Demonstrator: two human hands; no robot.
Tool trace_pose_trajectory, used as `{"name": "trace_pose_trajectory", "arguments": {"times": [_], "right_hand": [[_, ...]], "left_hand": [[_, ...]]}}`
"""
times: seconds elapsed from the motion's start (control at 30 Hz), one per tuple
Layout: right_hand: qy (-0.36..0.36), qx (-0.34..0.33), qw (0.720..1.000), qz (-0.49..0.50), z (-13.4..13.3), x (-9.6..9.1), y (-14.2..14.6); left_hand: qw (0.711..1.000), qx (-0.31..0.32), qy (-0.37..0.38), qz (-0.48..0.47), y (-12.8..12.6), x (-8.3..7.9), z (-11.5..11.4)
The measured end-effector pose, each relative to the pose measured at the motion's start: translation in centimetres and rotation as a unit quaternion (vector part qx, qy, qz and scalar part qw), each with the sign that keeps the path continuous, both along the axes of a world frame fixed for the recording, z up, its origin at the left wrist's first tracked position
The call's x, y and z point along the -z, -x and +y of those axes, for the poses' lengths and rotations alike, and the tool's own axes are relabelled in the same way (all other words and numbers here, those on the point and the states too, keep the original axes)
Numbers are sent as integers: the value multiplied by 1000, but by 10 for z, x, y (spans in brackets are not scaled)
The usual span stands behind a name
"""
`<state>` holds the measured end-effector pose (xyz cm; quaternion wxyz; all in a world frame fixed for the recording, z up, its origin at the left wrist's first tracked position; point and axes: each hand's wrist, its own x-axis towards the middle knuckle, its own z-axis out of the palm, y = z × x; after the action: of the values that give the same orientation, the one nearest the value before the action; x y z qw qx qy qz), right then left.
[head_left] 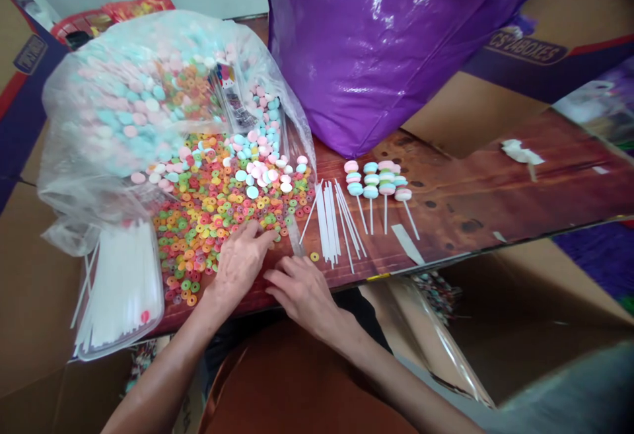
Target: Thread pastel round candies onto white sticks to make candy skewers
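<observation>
Left hand (240, 259) reaches over the near edge of a loose spread of candy rings (203, 216): orange, yellow, green, red. Its fingers bend down towards the rings, thumb pointing across to the right; whether they pinch one cannot be told. Right hand (304, 292) sits just beside it at the front of the desk (470, 189), fingers loosely curled and slightly parted, tips towards the left hand; grip on anything small cannot be made out. One yellow ring (314, 257) lies apart, just right of the right fingers.

Beyond the left fingers: big clear bag (64, 123), bulging with pink, blue and white candy discs (129, 131), some lying on the rings at its mouth. More rings and a printed packet (235, 100) show in the bag's area. Left of the left fingers: clear tub (159, 295), packed with white sticks (116, 275), a few jutting past its side.

Right of the right fingers: loose sticks (329, 222) in a rough fan, then four candy skewers (370, 186), discs and rings stacked at their far ends. Farther off, beyond both hands' fingers: a full purple bag (356, 57), contents hidden; behind the clear bag, a red basket (74, 24) holding a red-and-yellow packet (139, 8).
</observation>
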<state>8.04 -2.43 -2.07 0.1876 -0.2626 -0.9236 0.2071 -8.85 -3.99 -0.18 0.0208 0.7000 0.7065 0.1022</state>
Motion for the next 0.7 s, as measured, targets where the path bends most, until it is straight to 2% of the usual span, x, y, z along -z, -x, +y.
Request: {"name": "trace_pose_trajectory", "arguments": {"times": [0.13,0.23,0.3,0.37,0.5,0.7], "right_hand": [[-17,3,1000,-5,-5,2,2],[54,21,997,44,0,2,0],[103,60,989,87,6,3,-1],[122,101,980,119,14,3,0],[95,140,978,119,29,3,11],[49,109,990,68,34,6,27]], "left_hand": [[999,-24,-22,-39,-1,4,-1],[989,-31,-66,-130,3,8,-4],[974,-40,-113,-192,7,8,-7],[960,-52,-148,-233,10,6,-10],[952,-75,-156,-250,13,0,-20],[955,-84,-131,-252,8,1,-43]]}}
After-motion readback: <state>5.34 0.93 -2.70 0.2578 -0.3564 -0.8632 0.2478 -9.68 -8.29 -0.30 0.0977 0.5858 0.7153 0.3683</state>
